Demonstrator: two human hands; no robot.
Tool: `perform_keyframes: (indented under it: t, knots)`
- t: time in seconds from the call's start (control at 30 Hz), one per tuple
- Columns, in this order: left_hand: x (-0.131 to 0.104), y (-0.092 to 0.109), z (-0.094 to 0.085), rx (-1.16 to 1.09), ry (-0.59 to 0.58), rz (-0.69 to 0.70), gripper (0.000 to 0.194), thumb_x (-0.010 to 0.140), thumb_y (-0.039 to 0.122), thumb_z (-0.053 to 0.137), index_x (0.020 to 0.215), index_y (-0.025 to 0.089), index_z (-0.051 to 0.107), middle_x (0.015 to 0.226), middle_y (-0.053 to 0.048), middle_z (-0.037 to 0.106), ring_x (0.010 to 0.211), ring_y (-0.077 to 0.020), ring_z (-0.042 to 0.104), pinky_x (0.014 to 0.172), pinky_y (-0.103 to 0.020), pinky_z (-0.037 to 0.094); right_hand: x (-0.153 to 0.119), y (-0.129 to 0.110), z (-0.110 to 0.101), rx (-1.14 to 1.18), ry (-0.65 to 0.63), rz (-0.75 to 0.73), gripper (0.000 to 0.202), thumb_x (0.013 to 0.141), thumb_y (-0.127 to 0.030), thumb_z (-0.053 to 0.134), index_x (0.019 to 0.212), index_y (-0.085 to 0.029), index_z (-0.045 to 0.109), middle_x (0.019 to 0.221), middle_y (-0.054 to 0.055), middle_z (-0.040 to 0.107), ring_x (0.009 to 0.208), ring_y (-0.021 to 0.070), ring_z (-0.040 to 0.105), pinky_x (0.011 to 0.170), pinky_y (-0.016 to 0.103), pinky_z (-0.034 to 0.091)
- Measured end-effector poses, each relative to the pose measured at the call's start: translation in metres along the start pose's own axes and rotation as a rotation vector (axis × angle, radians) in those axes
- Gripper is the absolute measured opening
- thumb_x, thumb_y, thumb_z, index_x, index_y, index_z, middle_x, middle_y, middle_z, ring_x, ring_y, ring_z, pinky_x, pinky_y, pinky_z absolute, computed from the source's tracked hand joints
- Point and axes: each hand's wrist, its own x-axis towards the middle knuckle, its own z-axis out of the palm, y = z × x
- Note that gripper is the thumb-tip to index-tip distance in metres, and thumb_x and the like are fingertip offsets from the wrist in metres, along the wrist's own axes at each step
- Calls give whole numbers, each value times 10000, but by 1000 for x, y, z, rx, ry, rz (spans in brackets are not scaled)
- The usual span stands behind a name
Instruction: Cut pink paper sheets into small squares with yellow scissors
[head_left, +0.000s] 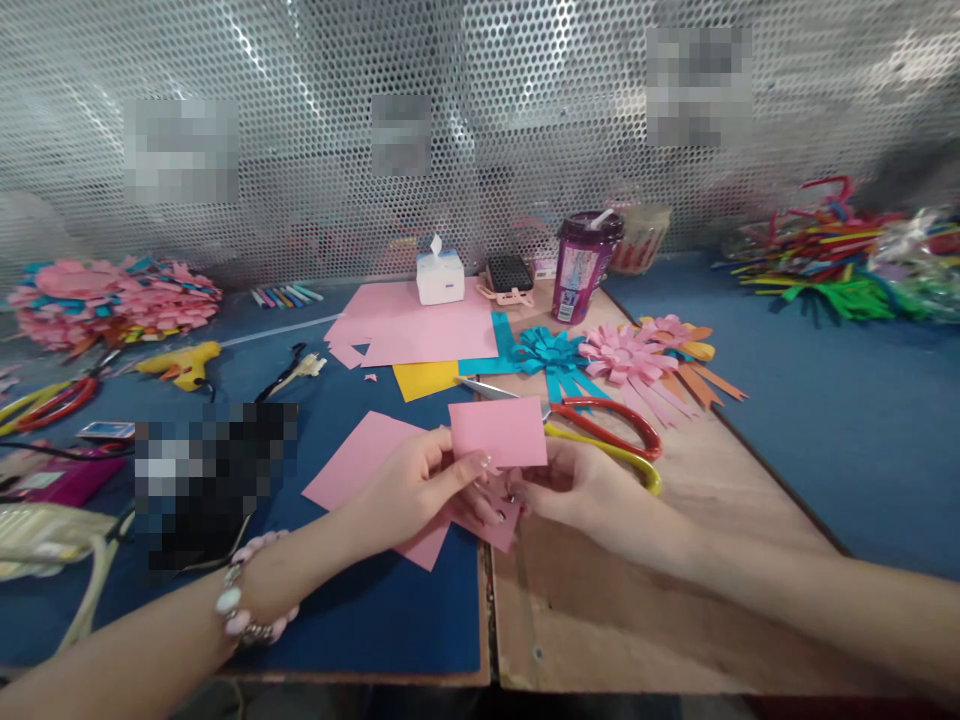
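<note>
A small pink paper rectangle (498, 432) is held up between my two hands. My left hand (431, 485) pinches its lower left part, thumb in front. My right hand (574, 487) is closed at its lower right edge, fingertips close to those of the left. Below the fingers hangs another piece of pink paper (501, 533); which fingers hold it I cannot tell. Just behind lie scissors (611, 425) with one red and one yellow handle, blades partly hidden by the paper. A larger pink sheet (360, 455) lies on the blue table beneath my left hand.
Pink sheets (427, 335) lie under a tissue box (441, 277). To the right stand a purple cup (585, 270) and blue (551, 350) and pink paper flowers (630, 355). A yellow glue gun (180, 365) and a black pixelated object (225, 480) lie left. A perforated metal panel (315, 130) stands behind.
</note>
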Motion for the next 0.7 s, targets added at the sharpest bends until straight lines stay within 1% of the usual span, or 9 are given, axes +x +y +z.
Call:
perform_keyframes:
  t: [0.17,0.43,0.57,0.7]
  knots:
    - [0,1,0,6,-8,-1,325,878,412,586,959,102,530,885,-144,725,681,-195,727,646,-324,620,-1,2,0,21,-1,-9,61,828,-231,603,873,-189,603,874,11,654,838,153,615,829,311,502]
    - [0,0,-1,6,-13,2,307,885,402,579,955,106,532,890,-142,725,675,-187,725,640,-315,620,1,1,0,24,14,-12,122,831,-296,607,882,-188,629,898,22,671,834,153,631,803,311,519]
    - [-1,0,-1,16,-9,16,305,890,398,571,982,108,540,874,-134,731,678,-187,727,637,-299,611,1,4,0,38,7,-23,97,826,-289,618,862,-198,619,891,16,663,854,157,630,824,320,521]
    - [-1,0,-1,8,-10,6,310,886,400,576,988,110,539,854,-130,734,680,-189,728,639,-299,610,1,5,0,34,8,-20,127,834,-325,618,876,-205,623,901,21,668,866,167,636,847,340,523]
